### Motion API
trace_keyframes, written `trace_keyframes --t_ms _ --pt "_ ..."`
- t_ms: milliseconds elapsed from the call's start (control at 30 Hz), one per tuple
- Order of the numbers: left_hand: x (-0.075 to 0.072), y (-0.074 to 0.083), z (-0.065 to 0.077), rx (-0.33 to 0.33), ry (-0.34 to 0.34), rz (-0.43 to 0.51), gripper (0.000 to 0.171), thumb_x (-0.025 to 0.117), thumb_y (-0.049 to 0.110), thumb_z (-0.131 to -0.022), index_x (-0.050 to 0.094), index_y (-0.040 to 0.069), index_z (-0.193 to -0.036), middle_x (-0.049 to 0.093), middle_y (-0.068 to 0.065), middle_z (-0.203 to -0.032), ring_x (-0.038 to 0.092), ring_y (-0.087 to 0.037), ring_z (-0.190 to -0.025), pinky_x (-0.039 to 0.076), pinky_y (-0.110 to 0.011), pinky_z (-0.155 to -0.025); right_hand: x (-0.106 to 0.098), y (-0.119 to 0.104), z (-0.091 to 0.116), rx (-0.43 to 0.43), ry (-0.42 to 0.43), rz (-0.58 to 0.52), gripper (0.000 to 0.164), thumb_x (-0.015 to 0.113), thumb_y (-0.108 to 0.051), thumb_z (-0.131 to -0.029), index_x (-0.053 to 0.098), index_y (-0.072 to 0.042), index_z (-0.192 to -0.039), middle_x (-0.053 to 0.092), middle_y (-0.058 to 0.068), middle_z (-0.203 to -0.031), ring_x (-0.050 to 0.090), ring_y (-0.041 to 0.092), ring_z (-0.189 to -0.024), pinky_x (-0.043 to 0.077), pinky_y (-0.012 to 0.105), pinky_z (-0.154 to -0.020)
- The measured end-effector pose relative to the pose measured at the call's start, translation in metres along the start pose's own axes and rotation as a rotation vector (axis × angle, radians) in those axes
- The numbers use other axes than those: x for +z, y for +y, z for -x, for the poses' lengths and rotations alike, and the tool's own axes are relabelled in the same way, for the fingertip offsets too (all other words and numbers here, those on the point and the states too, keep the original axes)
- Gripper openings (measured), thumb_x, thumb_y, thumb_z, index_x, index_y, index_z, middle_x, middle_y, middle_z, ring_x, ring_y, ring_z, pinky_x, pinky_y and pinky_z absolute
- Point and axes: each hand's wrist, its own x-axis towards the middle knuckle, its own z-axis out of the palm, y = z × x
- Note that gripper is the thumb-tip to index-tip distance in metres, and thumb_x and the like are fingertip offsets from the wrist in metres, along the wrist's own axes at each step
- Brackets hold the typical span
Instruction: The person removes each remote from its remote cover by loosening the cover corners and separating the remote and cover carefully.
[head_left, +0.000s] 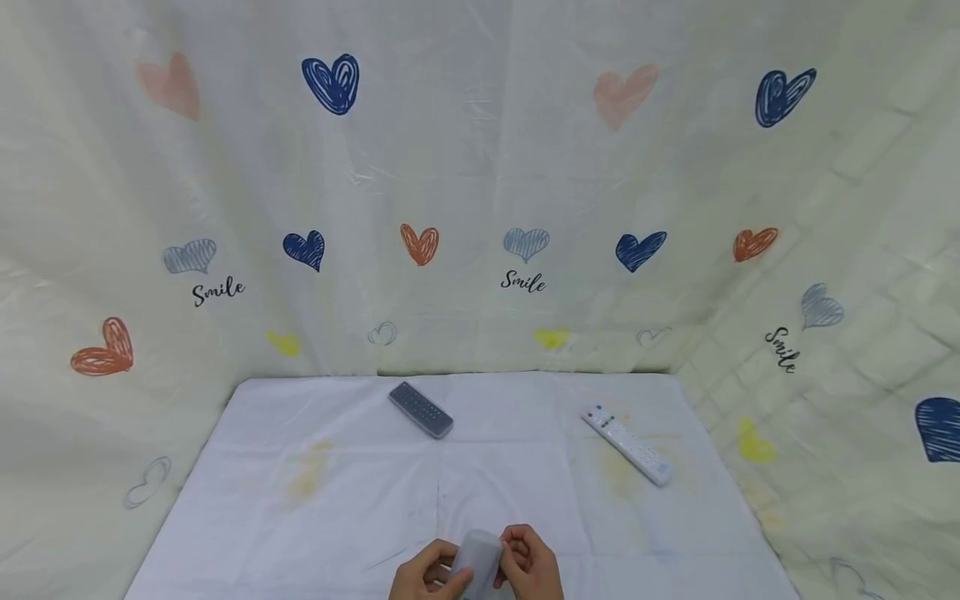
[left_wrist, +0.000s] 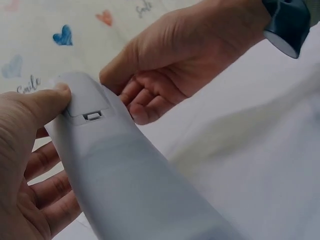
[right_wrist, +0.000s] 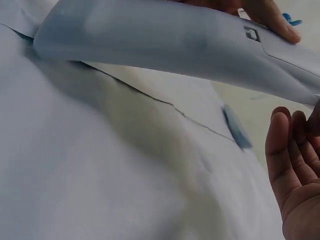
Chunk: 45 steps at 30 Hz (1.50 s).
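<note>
A pale grey-white remote control (head_left: pixel 477 560) is held up over the near edge of the table, its back showing. In the left wrist view, a battery cover with a small latch is visible near the remote control's far end (left_wrist: pixel 125 165). My left hand (head_left: pixel 431 572) grips its left side, the thumb lying on the cover and the other fingers underneath. At the opposite edge, my right hand (head_left: pixel 528 563) pinches the remote control's end with thumb and fingertips, while its other fingers (right_wrist: pixel 280 145) curl loosely below. The exact contact is partly hidden.
Farther back on the white-covered table (head_left: pixel 510 467) lies a dark grey remote control (head_left: pixel 422 409). A white remote control (head_left: pixel 627 444) with coloured buttons rests toward the right. Cream curtains (head_left: pixel 465 167) printed with hearts hang behind and beside the table.
</note>
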Motion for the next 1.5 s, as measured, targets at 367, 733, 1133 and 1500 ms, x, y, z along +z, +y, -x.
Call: trace_keyframes --t_ms 367,733,1133,1500 --pt "0.000 0.006 -0.001 -0.037 0.016 -0.002 0.032 0.072 0.039 -0.089 0.067 0.012 -0.105 0.072 0.002 -0.085 0.069 -0.005 -0.065 0.056 -0.023 -0.058 0.005 -0.005 0.009 0.092 0.037 -0.023 0.024 0.057 -0.015 -0.098 0.053 0.005 -0.112 0.065 0.009 -0.088 0.063 0.014 -0.063 0.057 0.035 -0.060" --pt "-0.002 0.007 0.000 -0.014 0.013 -0.057 0.031 0.070 0.041 -0.090 0.066 0.014 -0.104 0.072 0.003 -0.084 0.068 -0.002 -0.065 0.055 -0.021 -0.057 0.009 -0.007 0.017 -0.130 0.041 0.203 0.037 0.070 -0.029 -0.092 0.053 -0.009 -0.118 0.065 0.012 -0.101 0.065 0.003 -0.070 0.053 0.022 -0.059" --pt "-0.002 0.002 0.002 -0.059 0.017 -0.010 0.032 0.073 0.040 -0.088 0.067 0.012 -0.104 0.072 0.001 -0.084 0.068 -0.005 -0.065 0.055 -0.023 -0.058 0.002 0.000 0.013 -0.119 -0.015 0.077 0.026 0.063 -0.019 -0.096 0.061 -0.005 -0.117 0.068 0.012 -0.104 0.065 0.006 -0.072 0.057 0.030 -0.060" --pt "-0.004 0.001 0.003 -0.077 0.039 -0.055 0.031 0.074 0.043 -0.086 0.068 0.016 -0.100 0.071 0.004 -0.082 0.067 -0.004 -0.064 0.055 -0.023 -0.058 0.005 0.008 0.013 -0.330 0.056 0.152 0.016 0.065 -0.014 -0.094 0.069 -0.012 -0.110 0.070 0.000 -0.082 0.066 0.013 -0.063 0.055 0.027 -0.054"
